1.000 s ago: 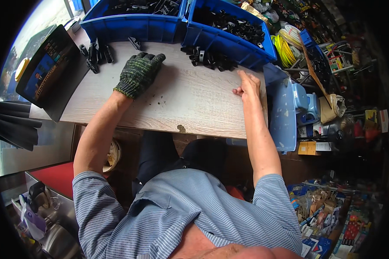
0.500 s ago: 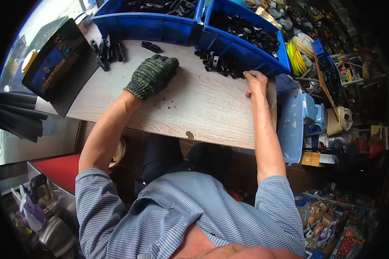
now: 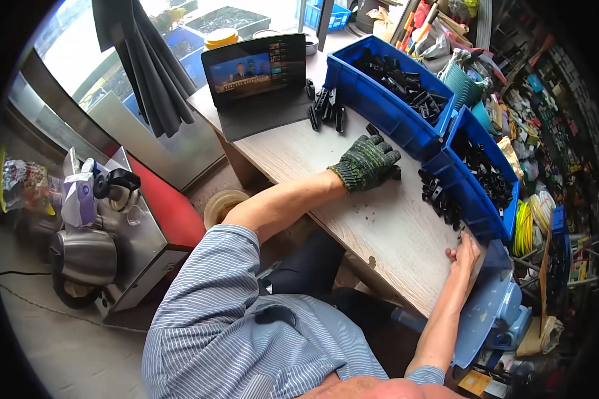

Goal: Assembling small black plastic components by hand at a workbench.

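Observation:
My left hand (image 3: 367,163), in a dark green knitted glove, rests palm down on the wooden-topped table (image 3: 313,154) with its fingers curled. Something dark pokes out at its thumb side, but the palm hides what it is. Just beyond the fingers lies a single black plastic part (image 3: 373,129). My bare right hand (image 3: 466,255) is at the table's right end, thumb and fingers drawn together; whatever is between them is too small to make out. Close by that hand, a pile of black plastic parts (image 3: 439,199) lies against the blue bins.
Two blue bins (image 3: 386,112) (image 3: 496,211) full of black parts line the far edge. A tablet (image 3: 256,70) stands at the left beside more black parts (image 3: 326,110). A light blue tub (image 3: 480,326) adjoins the right end. A metal kettle (image 3: 86,256) stands far left.
The view has swung left, so the table and both hands appear further right, and the kettle and window side show more. Both hands stay at about the same places on the table.

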Demonstrator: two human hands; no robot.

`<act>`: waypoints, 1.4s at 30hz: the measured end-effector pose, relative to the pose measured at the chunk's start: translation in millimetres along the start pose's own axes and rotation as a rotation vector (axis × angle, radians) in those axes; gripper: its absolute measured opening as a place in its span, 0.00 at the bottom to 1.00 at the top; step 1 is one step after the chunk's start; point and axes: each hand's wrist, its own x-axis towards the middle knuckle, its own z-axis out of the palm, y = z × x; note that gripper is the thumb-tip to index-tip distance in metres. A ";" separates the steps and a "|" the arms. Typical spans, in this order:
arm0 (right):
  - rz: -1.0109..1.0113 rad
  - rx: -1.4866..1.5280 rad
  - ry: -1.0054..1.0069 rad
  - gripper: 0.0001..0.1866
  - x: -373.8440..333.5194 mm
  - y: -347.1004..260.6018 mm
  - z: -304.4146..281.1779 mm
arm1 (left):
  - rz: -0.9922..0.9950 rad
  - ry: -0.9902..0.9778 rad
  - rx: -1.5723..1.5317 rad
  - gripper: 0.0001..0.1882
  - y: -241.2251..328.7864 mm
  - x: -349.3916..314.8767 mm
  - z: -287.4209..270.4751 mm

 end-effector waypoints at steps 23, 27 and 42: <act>-0.113 0.287 -0.511 0.11 -124.3 13.7 32.3 | -0.152 -0.078 -0.704 0.17 142.7 -42.5 50.9; -0.140 0.152 -0.383 0.14 -139.5 -2.4 46.9 | -0.504 -0.034 -0.864 0.15 147.3 -40.3 52.0; -0.407 0.055 -0.343 0.18 -133.8 11.9 54.8 | -0.576 -0.088 -0.867 0.17 142.0 -31.1 38.5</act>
